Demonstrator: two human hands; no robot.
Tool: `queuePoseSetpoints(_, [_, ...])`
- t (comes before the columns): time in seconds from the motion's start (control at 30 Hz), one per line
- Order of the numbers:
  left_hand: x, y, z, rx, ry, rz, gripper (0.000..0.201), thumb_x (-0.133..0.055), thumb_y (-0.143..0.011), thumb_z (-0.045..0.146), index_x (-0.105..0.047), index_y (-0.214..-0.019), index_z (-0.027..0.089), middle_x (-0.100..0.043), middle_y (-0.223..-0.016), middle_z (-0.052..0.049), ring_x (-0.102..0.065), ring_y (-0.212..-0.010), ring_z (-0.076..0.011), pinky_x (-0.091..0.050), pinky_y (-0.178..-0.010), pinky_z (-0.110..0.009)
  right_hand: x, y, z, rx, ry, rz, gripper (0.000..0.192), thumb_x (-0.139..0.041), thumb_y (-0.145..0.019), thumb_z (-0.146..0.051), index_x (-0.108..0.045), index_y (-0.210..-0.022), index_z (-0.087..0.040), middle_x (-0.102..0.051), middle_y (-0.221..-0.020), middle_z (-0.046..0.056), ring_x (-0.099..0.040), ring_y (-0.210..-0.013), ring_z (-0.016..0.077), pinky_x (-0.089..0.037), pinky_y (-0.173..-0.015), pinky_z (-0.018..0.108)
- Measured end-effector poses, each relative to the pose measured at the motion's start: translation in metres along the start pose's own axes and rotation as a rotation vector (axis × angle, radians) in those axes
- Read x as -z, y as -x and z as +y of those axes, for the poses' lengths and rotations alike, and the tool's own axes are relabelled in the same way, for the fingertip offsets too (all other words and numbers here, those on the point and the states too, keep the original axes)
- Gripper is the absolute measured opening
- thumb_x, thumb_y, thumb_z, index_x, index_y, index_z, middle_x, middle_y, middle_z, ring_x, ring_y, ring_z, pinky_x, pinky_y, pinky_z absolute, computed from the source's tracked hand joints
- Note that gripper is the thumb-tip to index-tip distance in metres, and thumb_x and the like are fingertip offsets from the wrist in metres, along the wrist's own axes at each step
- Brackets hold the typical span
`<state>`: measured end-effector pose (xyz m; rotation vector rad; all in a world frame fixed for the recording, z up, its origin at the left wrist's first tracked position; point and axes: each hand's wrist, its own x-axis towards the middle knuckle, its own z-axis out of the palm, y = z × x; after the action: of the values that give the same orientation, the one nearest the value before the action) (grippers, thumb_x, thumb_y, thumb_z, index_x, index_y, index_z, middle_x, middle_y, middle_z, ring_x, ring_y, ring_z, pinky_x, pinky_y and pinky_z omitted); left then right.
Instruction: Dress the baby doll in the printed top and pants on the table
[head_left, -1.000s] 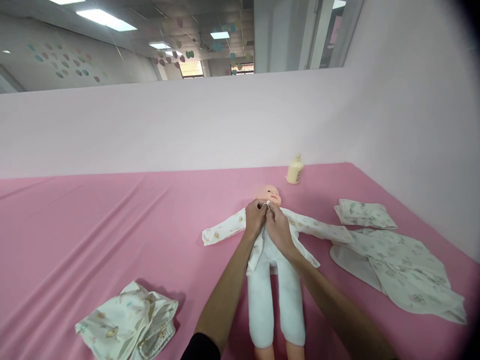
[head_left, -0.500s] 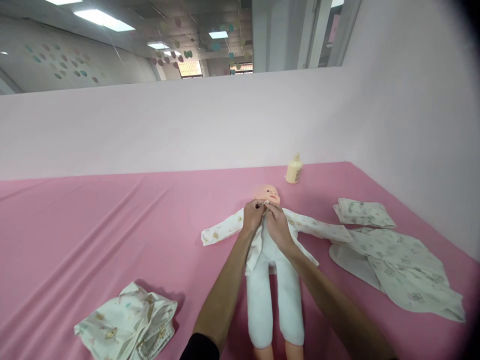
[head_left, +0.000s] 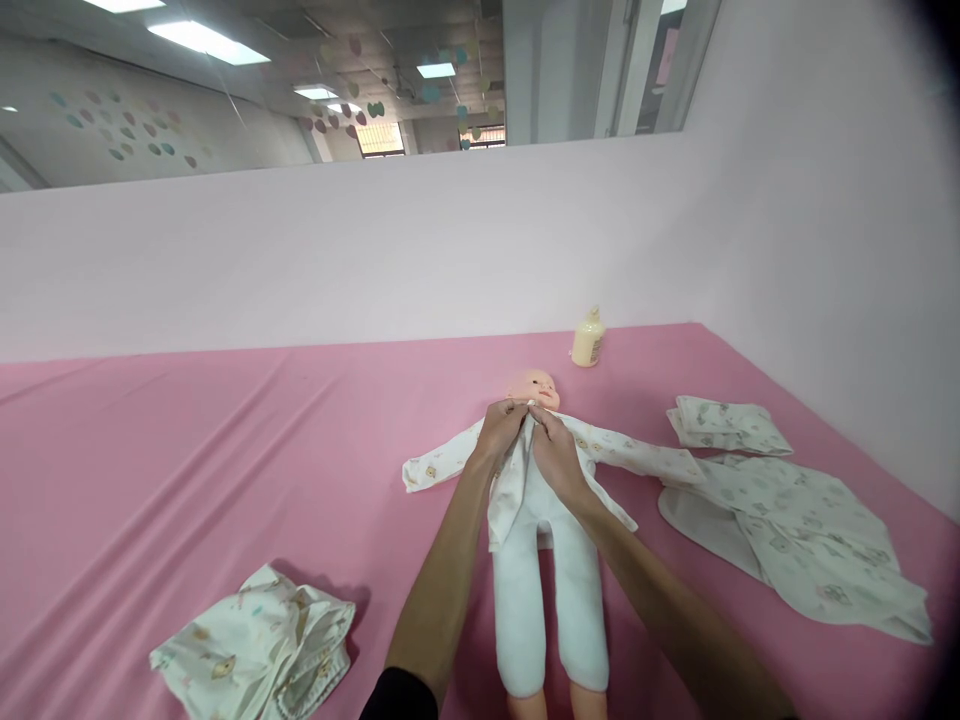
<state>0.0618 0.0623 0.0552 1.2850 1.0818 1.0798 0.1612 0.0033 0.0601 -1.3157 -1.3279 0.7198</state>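
A baby doll (head_left: 550, 600) lies on its back with its head away from me. It has on a white patterned baby shirt (head_left: 630, 452), both sleeves spread out to the sides and the front hanging apart below the chest. Just under the chin, my left hand (head_left: 501, 428) pinches the left edge of the shirt's collar. Close beside it, my right hand (head_left: 556, 450) pinches the collar's other edge, the fingertips of both hands nearly meeting. Any fastener between the fingers is too small to make out.
Pink cloth (head_left: 225, 480) covers the surface. A cream pump bottle (head_left: 587, 340) stands behind the doll's head. Right of the doll lie a folded patterned cloth (head_left: 727, 425) and a spread-out patterned garment (head_left: 817, 540). Crumpled patterned clothing (head_left: 255, 645) lies front left. White walls (head_left: 337, 260) bound the back and right.
My left hand and forearm have shifted slightly to the left, and the collar edge with them. My right hand stays almost where it was, at the collar.
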Motion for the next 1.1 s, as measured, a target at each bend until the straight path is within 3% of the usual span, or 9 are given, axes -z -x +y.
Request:
queuePoseSetpoints(0.2, [0.0018,0.0003,-0.0005,-0.040,-0.055,-0.027,0.025,-0.064,-0.079,0.039,-0.066,-0.075,0.014,-0.060,-0.070,0.000,-0.048,-0.063,-0.0105,-0.038,-0.059,-0.023,0.0027,0.0015,-0.0004,-0.086,-0.072,0.013,0.062,-0.039,-0.084,-0.015,-0.039,-0.146,-0.022,-0.052,-0.144,0.009,-0.046,-0.136,0.0206,-0.035,-0.114,0.042])
queuePoseSetpoints(0.63, [0.0042,0.0038,0.0066,-0.112,-0.193,-0.121,0.031,-0.056,-0.084,0.042,-0.065,-0.078,0.013,-0.058,-0.067,0.000,-0.046,-0.061,-0.0108,-0.036,-0.058,-0.023,0.0036,-0.0004,0.0036,-0.143,-0.088,-0.019,0.062,-0.041,-0.088,-0.021,-0.034,-0.150,-0.020,-0.046,-0.150,0.008,-0.039,-0.141,0.0201,-0.028,-0.119,0.040])
queuePoseSetpoints(0.77, [0.0025,0.0034,0.0076,-0.136,-0.291,-0.080,0.023,-0.053,-0.083,0.032,-0.064,-0.074,0.014,-0.059,-0.069,0.000,-0.047,-0.063,-0.0110,-0.035,-0.058,-0.023,0.0028,-0.0009,0.0061,-0.133,-0.097,-0.022,0.062,-0.040,-0.088,-0.019,-0.035,-0.149,-0.020,-0.045,-0.151,0.007,-0.038,-0.142,0.0191,-0.027,-0.119,0.039])
queuePoseSetpoints(0.93, [0.0009,0.0025,0.0054,-0.144,-0.338,-0.059,0.022,-0.051,-0.084,0.028,-0.067,-0.084,0.013,-0.066,-0.080,-0.003,-0.054,-0.071,-0.0131,-0.039,-0.064,-0.024,0.0026,-0.0011,0.0030,-0.124,-0.077,-0.033,0.056,-0.039,-0.088,-0.018,-0.043,-0.143,-0.018,-0.045,-0.150,0.009,-0.042,-0.140,0.0182,-0.030,-0.118,0.036])
queuePoseSetpoints(1.1, [0.0011,0.0018,0.0024,-0.178,-0.350,-0.037,0.024,-0.050,-0.088,0.032,-0.066,-0.089,0.014,-0.068,-0.087,-0.004,-0.057,-0.078,-0.0142,-0.042,-0.070,-0.025,0.0081,-0.0042,0.0027,-0.008,0.190,-0.038,0.044,-0.037,-0.088,-0.016,-0.059,-0.126,-0.018,-0.061,-0.132,0.010,-0.051,-0.131,0.0235,-0.040,-0.109,0.040])
